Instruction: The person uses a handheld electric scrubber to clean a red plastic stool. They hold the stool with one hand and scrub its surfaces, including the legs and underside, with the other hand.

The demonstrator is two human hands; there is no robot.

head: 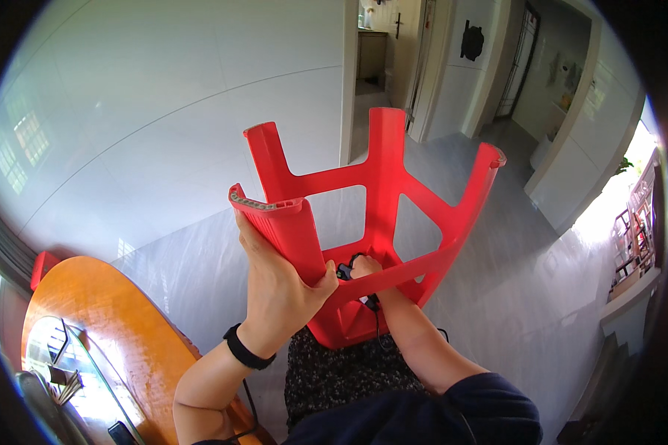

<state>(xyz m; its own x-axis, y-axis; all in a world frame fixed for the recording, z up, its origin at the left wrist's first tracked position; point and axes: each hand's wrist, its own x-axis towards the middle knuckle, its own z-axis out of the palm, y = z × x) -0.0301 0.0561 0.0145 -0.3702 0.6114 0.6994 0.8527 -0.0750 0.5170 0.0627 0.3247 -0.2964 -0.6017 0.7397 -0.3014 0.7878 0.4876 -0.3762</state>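
Note:
A red plastic stool (387, 183) is turned upside down, its legs pointing up, with its seat end by my lap. My left hand (278, 283) grips the nearest left leg, thumb on one edge and fingers around the outer side. My right hand (366, 267) reaches inside the frame, below a crossbar, and holds a small dark object (344, 271) with a black loop; what it is I cannot tell. A black cable (377, 328) with a dark connector-like piece (371, 302) hangs by my right wrist. The crossbar partly hides my right hand.
An orange-brown wooden table (106, 289) with a glass top stands at the lower left, bearing a small holder of thin sticks (69, 384). A pale wall (200, 111) rises ahead. Doorways open at the upper right. Grey tiled floor (490, 267) surrounds the stool.

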